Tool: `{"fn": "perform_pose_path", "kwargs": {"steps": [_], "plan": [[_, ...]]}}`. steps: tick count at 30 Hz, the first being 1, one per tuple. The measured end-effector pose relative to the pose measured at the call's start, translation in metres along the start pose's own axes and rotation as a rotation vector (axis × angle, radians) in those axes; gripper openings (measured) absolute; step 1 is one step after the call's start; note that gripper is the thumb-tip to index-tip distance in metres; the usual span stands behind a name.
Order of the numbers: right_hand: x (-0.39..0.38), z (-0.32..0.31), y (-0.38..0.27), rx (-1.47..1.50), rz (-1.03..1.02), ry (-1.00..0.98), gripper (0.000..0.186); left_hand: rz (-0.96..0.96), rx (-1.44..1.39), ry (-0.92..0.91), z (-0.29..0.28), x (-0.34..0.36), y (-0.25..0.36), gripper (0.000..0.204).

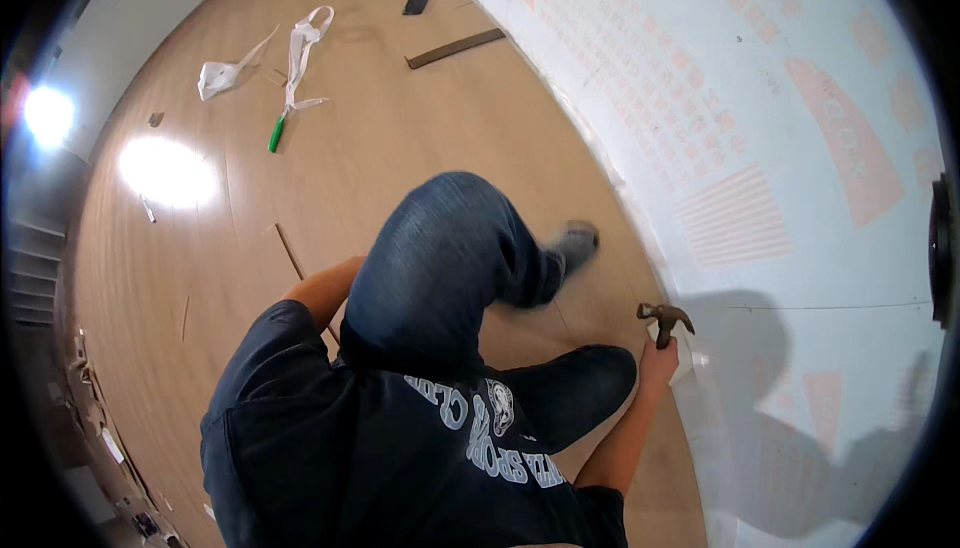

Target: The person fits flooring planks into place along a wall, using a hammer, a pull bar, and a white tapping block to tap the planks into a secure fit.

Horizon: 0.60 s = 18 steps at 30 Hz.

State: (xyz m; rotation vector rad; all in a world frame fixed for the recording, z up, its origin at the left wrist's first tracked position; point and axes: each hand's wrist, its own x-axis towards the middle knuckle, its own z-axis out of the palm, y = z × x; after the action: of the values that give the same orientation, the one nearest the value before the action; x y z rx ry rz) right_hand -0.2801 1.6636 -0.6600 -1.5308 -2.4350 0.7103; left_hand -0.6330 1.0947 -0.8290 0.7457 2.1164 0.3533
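Observation:
My right hand is closed around the handle of a claw hammer, close to the foot of the pale sheet-covered wall on the right. The hammer's head stands up above my fist, and most of its handle is hidden in my grip. A small whitish piece shows just beside that hand. My left forearm reaches down behind my raised knee, which hides the left hand. I sit low on the wood-look floor, and a long thin strip lies near my left arm.
Farther off on the floor lie a green-handled tool, tangled white strapping, a dark flat block and a dark narrow strip touching the wall's base. A bright lamp shines at the left. Odds and ends line the floor's left edge.

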Motion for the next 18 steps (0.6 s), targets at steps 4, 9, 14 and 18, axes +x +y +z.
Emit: {"fn": "perform_pose_path", "kwargs": {"steps": [4,9,14,18], "plan": [[-0.044,-0.010,0.060,-0.001,0.089,0.052,0.031,-0.037,0.049,-0.110,-0.014,-0.005,0.035,0.067],[-0.127,0.015,0.144,0.265,0.337,0.213,0.038,-0.073,0.101,-0.172,-0.035,-0.014,0.045,0.064],[-0.200,0.022,0.191,0.246,0.621,0.295,0.042,-0.074,0.163,-0.225,-0.063,-0.007,0.057,0.061],[-0.223,0.039,0.201,0.511,0.751,0.282,0.045,-0.100,0.283,-0.127,-0.122,0.013,0.077,0.058]]}}
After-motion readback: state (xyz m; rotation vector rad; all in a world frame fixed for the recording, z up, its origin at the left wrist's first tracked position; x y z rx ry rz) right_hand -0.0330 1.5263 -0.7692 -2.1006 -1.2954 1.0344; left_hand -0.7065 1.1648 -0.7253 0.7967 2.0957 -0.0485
